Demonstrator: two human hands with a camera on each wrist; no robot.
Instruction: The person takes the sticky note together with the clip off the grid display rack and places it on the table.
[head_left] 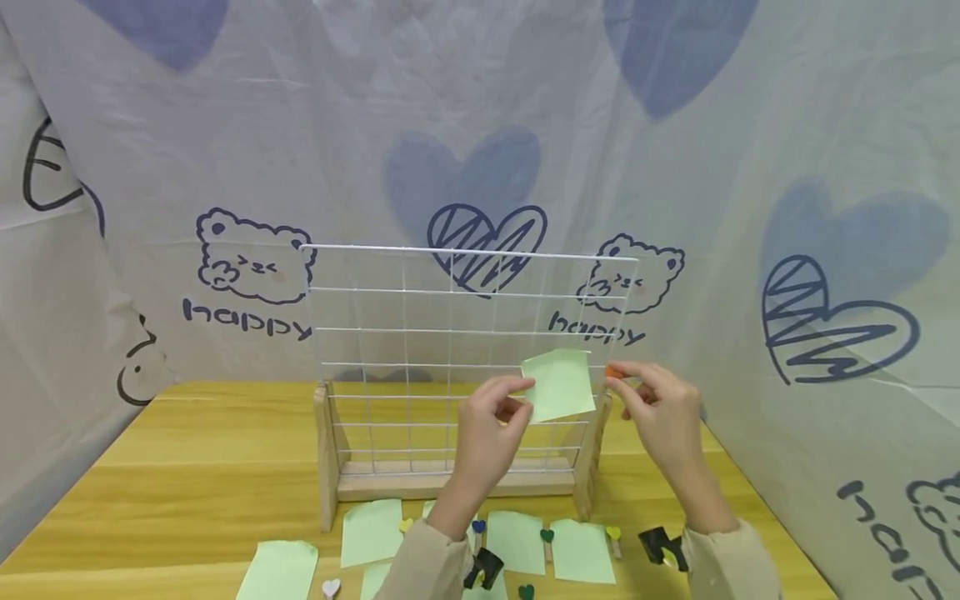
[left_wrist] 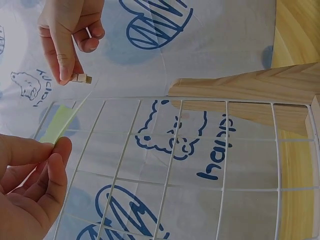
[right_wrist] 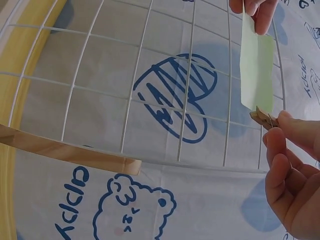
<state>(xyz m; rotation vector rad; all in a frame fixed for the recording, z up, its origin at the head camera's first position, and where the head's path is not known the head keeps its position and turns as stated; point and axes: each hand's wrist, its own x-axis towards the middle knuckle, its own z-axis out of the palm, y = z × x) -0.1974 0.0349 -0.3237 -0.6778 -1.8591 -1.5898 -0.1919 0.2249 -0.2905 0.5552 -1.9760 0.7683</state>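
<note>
My left hand [head_left: 487, 429] pinches a pale green paper note [head_left: 562, 387] by its left edge, between thumb and fingers. The note is held up in front of the right part of a white wire grid [head_left: 360, 247]. To the right of the note, my right hand [head_left: 663, 408] pinches a small wooden clothespin [right_wrist: 261, 119] with an orange decoration [head_left: 613, 372]. In the right wrist view the clothespin's tip is right at the note's lower edge. Seen from the left wrist, the clothespin points toward the note's far edge.
The grid stands upright in a wooden stand [head_left: 457, 485] on a wood-grain table [head_left: 225, 433]. In front lie several green notes [head_left: 281, 571] and heart-topped clothespins, such as a yellow one [head_left: 614, 535] and a white one [head_left: 331, 588]. A printed cloth [head_left: 360, 100] hangs behind.
</note>
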